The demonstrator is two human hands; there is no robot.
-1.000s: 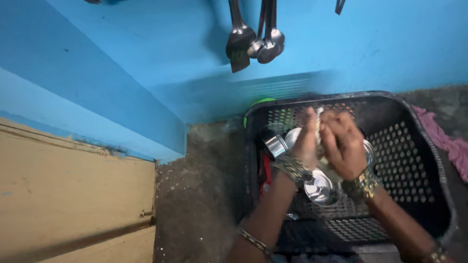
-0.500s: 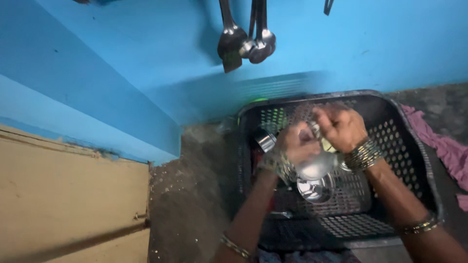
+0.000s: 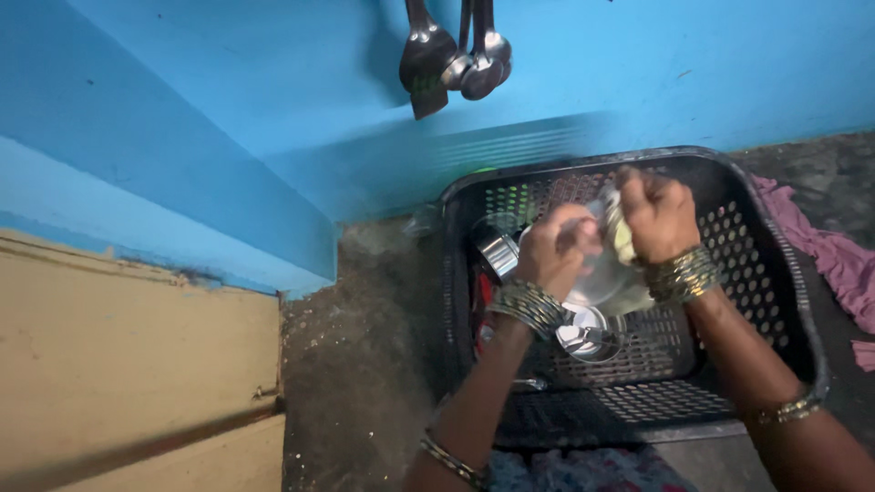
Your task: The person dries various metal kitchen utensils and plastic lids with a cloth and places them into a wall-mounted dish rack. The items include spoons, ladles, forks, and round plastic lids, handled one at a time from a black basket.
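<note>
Over a black perforated plastic basket (image 3: 775,273) my left hand (image 3: 554,251) grips a shiny steel plate (image 3: 602,278), held tilted. My right hand (image 3: 654,211) presses a pale yellowish cloth (image 3: 620,235) against the plate's upper edge. Both wrists carry stacked metal bangles. Inside the basket lie a steel cup (image 3: 497,248) at the left and a small steel bowl (image 3: 588,335) under my hands. Something red (image 3: 483,296) shows beside the cup.
Steel ladles and spoons (image 3: 456,59) hang on the blue wall above the basket. A pink cloth (image 3: 834,260) lies on the dark stone counter at the right. A yellowish wooden surface (image 3: 128,364) fills the lower left.
The view has shifted so the basket sits further right. My hands have risen a little with the plate, and the right hand has moved the cloth toward the plate's top edge.
</note>
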